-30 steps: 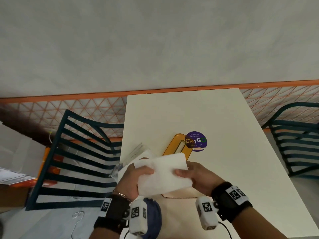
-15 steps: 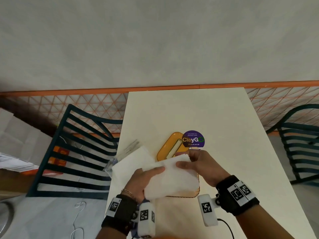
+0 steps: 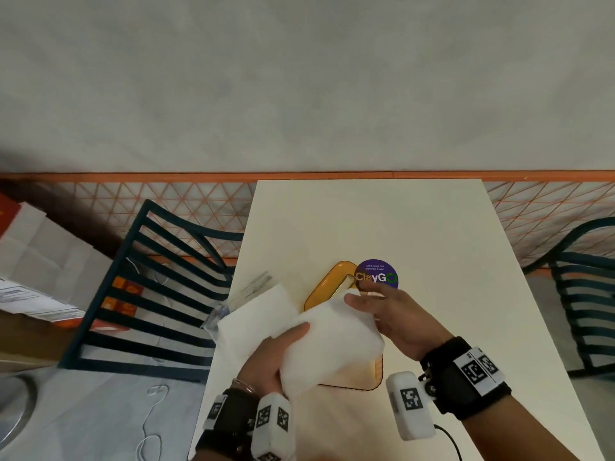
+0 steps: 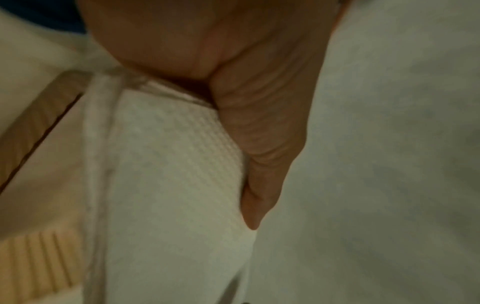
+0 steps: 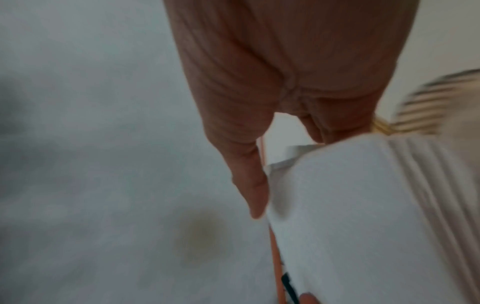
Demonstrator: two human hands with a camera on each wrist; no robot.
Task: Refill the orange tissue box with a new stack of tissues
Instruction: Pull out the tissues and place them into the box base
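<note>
A white tissue stack (image 3: 329,344) hangs just above the open orange tissue box (image 3: 378,371) near the table's front. My left hand (image 3: 283,347) grips its near left end, thumb on top. My right hand (image 3: 372,307) pinches its far right corner. The box's orange lid (image 3: 327,287) with its slot lies beyond the stack. In the left wrist view my thumb presses the embossed stack (image 4: 176,185) beside the ribbed box wall (image 4: 33,259). In the right wrist view the stack (image 5: 363,226) sits against the box's orange rim (image 5: 275,253).
A loose white sheet (image 3: 256,314) and a clear plastic wrapper (image 3: 248,289) lie at the table's left edge. A purple round sticker (image 3: 376,274) is on the white table (image 3: 382,221). Dark slatted chairs (image 3: 156,294) stand left and right. Cardboard boxes (image 3: 40,271) lie far left.
Both hands have carried the tissue stack to the right and down over the orange box. My right hand has shifted to the stack's far corner.
</note>
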